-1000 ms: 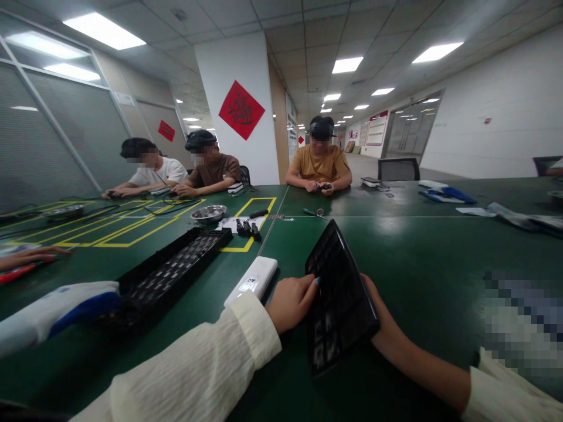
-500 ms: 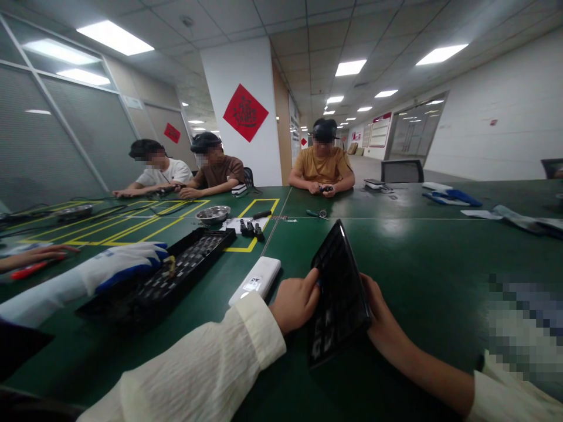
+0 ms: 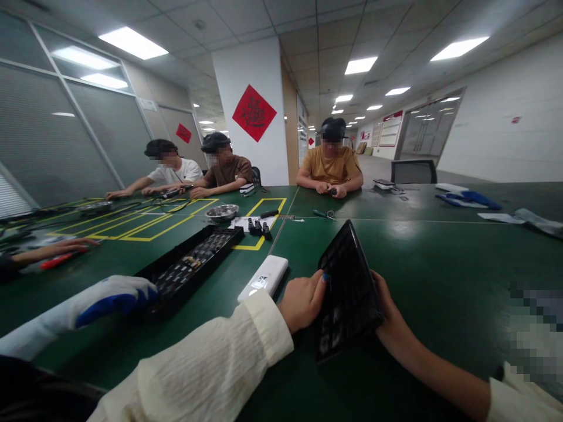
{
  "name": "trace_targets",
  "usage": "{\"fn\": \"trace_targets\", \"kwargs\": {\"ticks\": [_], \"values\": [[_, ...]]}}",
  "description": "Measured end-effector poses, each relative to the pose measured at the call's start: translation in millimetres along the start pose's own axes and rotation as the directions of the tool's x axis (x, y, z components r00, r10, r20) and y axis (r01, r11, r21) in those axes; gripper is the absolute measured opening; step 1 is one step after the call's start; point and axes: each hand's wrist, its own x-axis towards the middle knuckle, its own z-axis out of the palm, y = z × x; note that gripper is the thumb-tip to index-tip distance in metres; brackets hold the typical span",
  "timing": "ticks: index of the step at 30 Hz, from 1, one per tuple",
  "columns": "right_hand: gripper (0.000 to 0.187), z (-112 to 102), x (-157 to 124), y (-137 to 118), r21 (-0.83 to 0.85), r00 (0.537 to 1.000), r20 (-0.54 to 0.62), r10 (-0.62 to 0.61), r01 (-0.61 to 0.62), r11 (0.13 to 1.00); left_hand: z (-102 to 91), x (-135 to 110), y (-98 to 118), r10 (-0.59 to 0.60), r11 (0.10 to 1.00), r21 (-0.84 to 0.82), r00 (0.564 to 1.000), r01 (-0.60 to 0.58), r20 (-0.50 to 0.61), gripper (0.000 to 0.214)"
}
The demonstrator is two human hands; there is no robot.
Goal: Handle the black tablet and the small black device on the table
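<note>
A black rectangular panel (image 3: 347,293) with a raised rim and faint grid-like cells stands tilted up from the green table in front of me. My right hand (image 3: 383,296) grips its right edge, with most of the fingers hidden behind it. My left hand (image 3: 303,298) is closed in a pinch at the panel's left side, and a small blue piece (image 3: 326,277) shows at its fingertips, too small to name. Just beyond my left wrist lies a white power bank-like box (image 3: 266,278) with a label.
A co-worker's gloved hand (image 3: 116,299) rests at a long black tray (image 3: 197,258) on the left. Further off are a metal bowl (image 3: 222,212), black cylindrical parts (image 3: 259,228) and pliers (image 3: 323,214). Another person's hand lies near a red-handled tool (image 3: 61,259). Three people sit across the table.
The view has swung slightly left, so everything sits further right. Both my hands keep their places on the panel. The co-worker's gloved hand has drawn back toward the near end of the long tray.
</note>
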Motion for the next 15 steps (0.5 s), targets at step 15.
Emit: {"fn": "trace_targets", "kwargs": {"ticks": [15], "values": [[0.044, -2.6, -1.2, -7.2, -0.032, 0.999, 0.036, 0.007, -0.006, 0.999, 4.0, 2.3, -1.7, 0.010, 0.997, 0.079, 1.000, -0.010, -0.006, 0.034]]}}
